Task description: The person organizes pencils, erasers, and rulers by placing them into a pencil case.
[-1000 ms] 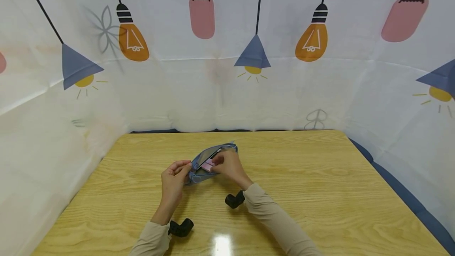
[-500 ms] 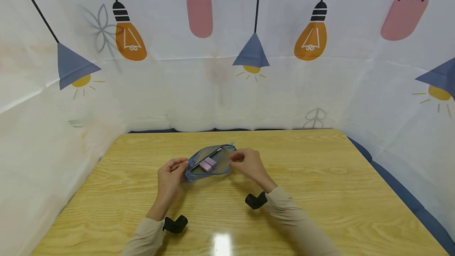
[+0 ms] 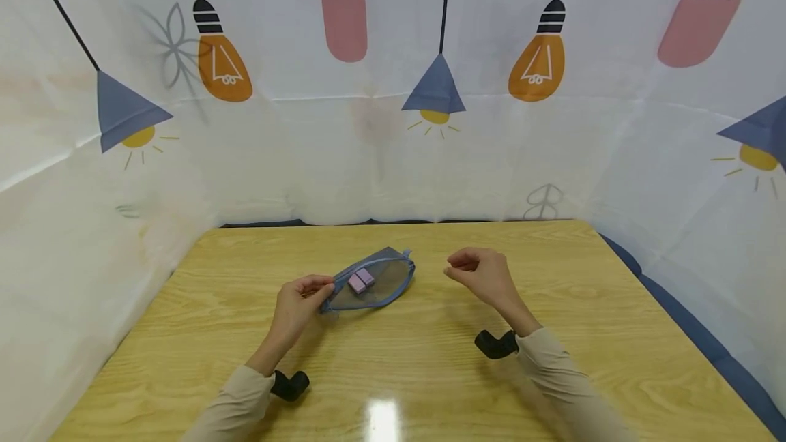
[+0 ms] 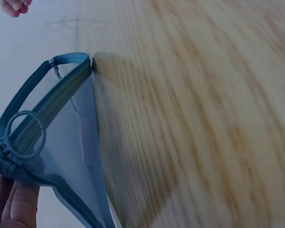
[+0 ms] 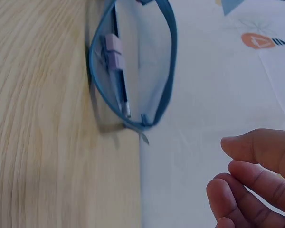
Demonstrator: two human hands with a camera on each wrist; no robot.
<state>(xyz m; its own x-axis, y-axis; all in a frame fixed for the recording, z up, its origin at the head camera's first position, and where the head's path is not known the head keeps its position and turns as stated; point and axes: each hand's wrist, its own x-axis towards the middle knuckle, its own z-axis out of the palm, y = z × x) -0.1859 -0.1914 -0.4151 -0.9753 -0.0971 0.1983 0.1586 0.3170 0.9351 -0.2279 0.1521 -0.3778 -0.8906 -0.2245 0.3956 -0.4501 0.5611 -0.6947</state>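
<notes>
A blue mesh zip pouch (image 3: 388, 285) stands gaping on the table, its left end pinched between the thumb and fingers of my left hand (image 3: 296, 311). The left wrist view shows a zipper ring (image 4: 26, 113) hanging by that hand. Two small pink-and-lilac blocks (image 3: 361, 281) lie inside the pouch. Beside them in the right wrist view is a slim dark pen-like stick (image 5: 126, 97). To the right of the pouch, my right hand (image 3: 488, 278) hovers with loosely bent fingers and nothing in its grasp.
The wooden table (image 3: 393, 353) reaches back to a white curtain (image 3: 307, 162) printed with lamps and bulbs. Black curved camera mounts sit at both wrists, the left mount (image 3: 291, 385) and the right mount (image 3: 496, 344), close over the tabletop.
My right hand has let go of the blocks inside the pouch and drawn away to the right. The left hand still pinches the pouch, which has tilted, so the stick no longer shows from the head.
</notes>
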